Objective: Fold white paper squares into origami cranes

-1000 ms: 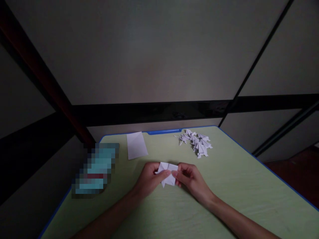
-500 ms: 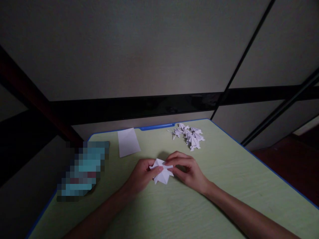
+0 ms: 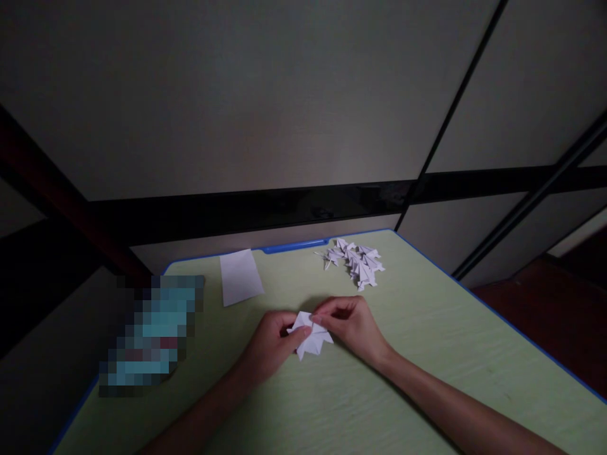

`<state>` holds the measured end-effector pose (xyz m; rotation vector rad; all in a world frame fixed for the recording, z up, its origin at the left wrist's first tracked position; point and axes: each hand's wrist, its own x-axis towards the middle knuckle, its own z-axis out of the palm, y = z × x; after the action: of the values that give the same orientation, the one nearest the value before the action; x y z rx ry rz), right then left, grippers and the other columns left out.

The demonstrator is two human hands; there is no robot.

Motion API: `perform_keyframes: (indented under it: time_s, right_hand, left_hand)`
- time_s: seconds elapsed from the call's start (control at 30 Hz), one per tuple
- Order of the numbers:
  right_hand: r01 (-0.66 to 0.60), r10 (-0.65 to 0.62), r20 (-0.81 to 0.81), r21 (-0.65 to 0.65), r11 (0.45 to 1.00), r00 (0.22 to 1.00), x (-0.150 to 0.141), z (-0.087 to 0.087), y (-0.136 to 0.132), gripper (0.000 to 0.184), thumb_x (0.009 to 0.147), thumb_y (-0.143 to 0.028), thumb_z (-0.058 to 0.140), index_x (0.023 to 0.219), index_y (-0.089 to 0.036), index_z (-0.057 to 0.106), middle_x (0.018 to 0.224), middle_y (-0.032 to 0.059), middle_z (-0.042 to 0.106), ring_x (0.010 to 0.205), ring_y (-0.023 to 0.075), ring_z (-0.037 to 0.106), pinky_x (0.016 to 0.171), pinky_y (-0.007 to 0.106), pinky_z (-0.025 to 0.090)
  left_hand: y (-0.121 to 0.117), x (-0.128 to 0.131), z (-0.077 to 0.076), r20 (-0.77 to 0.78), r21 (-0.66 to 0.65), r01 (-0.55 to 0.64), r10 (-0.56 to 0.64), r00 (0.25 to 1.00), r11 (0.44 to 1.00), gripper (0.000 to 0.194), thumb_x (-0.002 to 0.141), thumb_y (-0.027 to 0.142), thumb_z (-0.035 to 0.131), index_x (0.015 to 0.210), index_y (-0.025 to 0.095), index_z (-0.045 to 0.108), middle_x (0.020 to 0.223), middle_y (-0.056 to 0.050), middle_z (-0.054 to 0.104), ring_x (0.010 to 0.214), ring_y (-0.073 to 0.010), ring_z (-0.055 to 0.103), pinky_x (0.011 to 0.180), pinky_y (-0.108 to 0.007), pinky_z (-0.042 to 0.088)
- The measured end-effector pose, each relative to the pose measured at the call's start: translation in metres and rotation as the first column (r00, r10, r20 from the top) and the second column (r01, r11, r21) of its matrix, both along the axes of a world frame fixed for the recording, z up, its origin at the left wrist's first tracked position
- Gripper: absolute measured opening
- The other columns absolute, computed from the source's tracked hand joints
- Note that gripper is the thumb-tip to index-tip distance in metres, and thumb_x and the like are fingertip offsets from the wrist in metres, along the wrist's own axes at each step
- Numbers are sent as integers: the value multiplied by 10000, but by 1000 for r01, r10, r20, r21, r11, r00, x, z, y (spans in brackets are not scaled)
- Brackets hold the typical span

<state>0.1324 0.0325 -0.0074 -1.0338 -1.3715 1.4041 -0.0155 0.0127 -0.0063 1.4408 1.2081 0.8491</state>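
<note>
A small folded white paper (image 3: 313,343) with pointed corners is held between both hands above the middle of the table. My left hand (image 3: 274,341) grips its left side, the thumb pressed flat on top and the other fingers hidden behind it. With thumb and index finger, my right hand (image 3: 348,321) pinches the paper's upper right part. Past my right hand lies a pile of folded white paper pieces (image 3: 363,262), pointed and pleated in shape.
A flat white sheet of paper (image 3: 241,278) lies at the back left of the light green table (image 3: 427,341), which has a blue edge. A blurred-out blue object (image 3: 156,322) is at the left. Wall-like panels (image 3: 265,101) with a black band rise behind the table.
My right thumb and index finger have shifted from the paper's right side to its upper part, closing into a pinch. The paper has turned slightly. The camera view has shifted a little.
</note>
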Motion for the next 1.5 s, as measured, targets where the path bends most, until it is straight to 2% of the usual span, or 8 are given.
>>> perform_keyframes:
  time_s: [0.37, 0.6, 0.77, 0.93, 1.07, 1.2, 1.37, 1.5]
  right_hand:
    - [128, -128, -27, -13, 992, 991, -4, 0, -2, 161, 502, -246, 709, 529, -124, 607, 457, -25, 547, 399, 62, 430, 381, 186, 333]
    - [115, -115, -5, -20, 993, 993, -5, 0, -3, 200, 564, -291, 668, 548, -125, 559, 468, -35, 505, 408, 57, 393, 380, 186, 287]
    - [43, -44, -51, -29, 999, 998, -5, -3, -1, 245, 573, -327, 660, 567, -131, 513, 480, -47, 470, 428, 58, 368, 409, 188, 271]
    - [-132, 131, -23, -8, 991, 991, -4, -3, -2, 276, 571, -341, 667, 549, -141, 478, 483, -63, 405, 455, 61, 337, 431, 187, 245]
    - [-165, 162, -62, -39, 986, 985, -4, -4, -4, 295, 587, -361, 653, 525, -136, 472, 456, -63, 395, 437, 58, 314, 426, 192, 213]
    - [-123, 112, -160, -61, 991, 981, -4, -6, -5, 296, 555, -333, 681, 486, -125, 483, 435, -61, 419, 414, 48, 308, 419, 192, 203]
    - [11, -27, -237, -69, 998, 971, -7, -9, -2, 273, 566, -312, 677, 485, -127, 493, 420, -59, 450, 415, 51, 350, 420, 190, 221]
    - [14, -32, -249, -75, 997, 968, -8, -10, -2, 261, 592, -302, 661, 498, -130, 490, 429, -54, 472, 417, 53, 380, 421, 187, 243]
  left_hand:
    - [-2, 7, -2, -13, -7, -99, 99, 995, 995, 205, 630, 284, 565, 583, 91, 616, 485, 13, 538, 461, -105, 447, 432, -188, 302]
    - [-3, 8, -3, -51, 36, -127, 129, 990, 991, 240, 654, 309, 531, 558, 100, 596, 483, 17, 514, 468, -106, 434, 438, -192, 299]
    - [-4, 7, 1, -7, 12, -118, 118, 993, 993, 241, 656, 308, 526, 529, 105, 557, 475, 28, 460, 454, -87, 384, 419, -184, 269]
    - [-5, 4, 2, 39, -14, -52, 53, 998, 999, 263, 674, 345, 526, 574, 103, 553, 480, 26, 461, 455, -85, 387, 416, -182, 264]
    - [-5, 1, 1, 76, -12, -14, 15, 997, 1000, 244, 660, 338, 550, 586, 106, 547, 488, 28, 476, 460, -84, 402, 420, -179, 277]
    - [-3, 0, 1, 68, -17, -7, 8, 998, 1000, 247, 638, 327, 571, 547, 99, 557, 468, 26, 481, 448, -80, 407, 421, -180, 293]
    - [1, 2, 5, 137, -76, -108, 118, 983, 991, 232, 569, 322, 619, 635, 102, 590, 538, 2, 569, 491, -108, 486, 463, -199, 377]
    - [0, 2, 6, 195, -71, -166, 176, 965, 984, 235, 614, 342, 582, 572, 112, 560, 519, 11, 550, 498, -100, 474, 477, -195, 371]
